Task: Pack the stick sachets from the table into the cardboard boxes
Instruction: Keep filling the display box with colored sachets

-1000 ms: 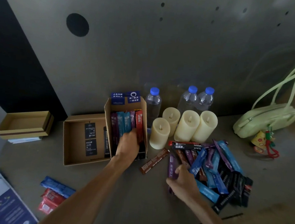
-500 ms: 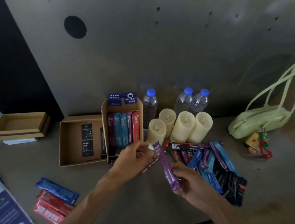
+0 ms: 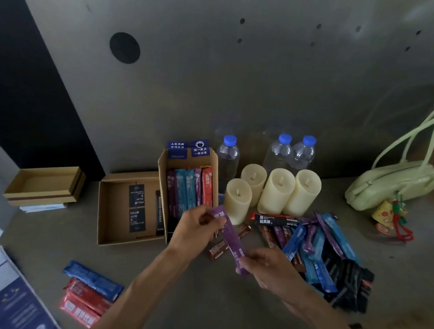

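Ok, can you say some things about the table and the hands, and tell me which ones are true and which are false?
1. Both the left hand and the right hand hold the same purple sachet. True.
2. There are two candles on the table. False: there are four.
3. The water bottles have blue caps. True.
4. The tall cardboard box is empty. False: a row of sachets stands in it.
5. The green bag lies right next to the tall cardboard box. False: it lies far off to the right, past the candles.
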The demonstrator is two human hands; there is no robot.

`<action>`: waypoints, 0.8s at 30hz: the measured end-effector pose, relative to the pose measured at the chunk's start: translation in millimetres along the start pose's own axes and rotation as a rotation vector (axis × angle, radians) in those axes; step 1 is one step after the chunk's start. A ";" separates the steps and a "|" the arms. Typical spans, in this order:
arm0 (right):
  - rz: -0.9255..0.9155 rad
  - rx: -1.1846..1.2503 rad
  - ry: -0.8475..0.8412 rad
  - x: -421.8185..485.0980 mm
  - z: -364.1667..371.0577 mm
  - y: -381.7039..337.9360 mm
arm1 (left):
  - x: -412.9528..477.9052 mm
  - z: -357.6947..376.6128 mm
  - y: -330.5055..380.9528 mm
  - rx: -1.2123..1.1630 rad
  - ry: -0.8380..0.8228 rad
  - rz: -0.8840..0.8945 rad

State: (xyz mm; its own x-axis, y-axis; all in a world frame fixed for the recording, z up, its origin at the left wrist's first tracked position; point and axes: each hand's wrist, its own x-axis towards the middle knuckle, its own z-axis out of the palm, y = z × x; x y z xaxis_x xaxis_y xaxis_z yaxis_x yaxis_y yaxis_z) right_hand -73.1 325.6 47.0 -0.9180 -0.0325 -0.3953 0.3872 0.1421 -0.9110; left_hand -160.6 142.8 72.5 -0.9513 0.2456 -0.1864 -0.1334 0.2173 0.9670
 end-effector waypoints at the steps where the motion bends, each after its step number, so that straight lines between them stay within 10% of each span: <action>1: -0.015 -0.021 0.020 0.9 1.8 -1.1 | -0.4 -1.0 -0.6 0.006 -0.006 0.010; 16: -0.025 -0.025 0.098 20.6 25.6 -6.3 | -9.1 -12.0 -19.8 0.104 -0.047 0.051; 24: -0.019 -0.027 0.138 20.9 32.8 -2.7 | 16.8 -19.3 -14.1 0.181 0.355 0.084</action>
State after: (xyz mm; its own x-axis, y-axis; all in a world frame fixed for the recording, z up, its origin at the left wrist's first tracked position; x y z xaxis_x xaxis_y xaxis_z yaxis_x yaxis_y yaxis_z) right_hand -90.5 292.1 37.3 -0.9290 0.1002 -0.3562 0.3687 0.1691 -0.9140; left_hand -180.0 125.6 59.1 -0.9979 -0.0645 -0.0058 -0.0300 0.3812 0.9240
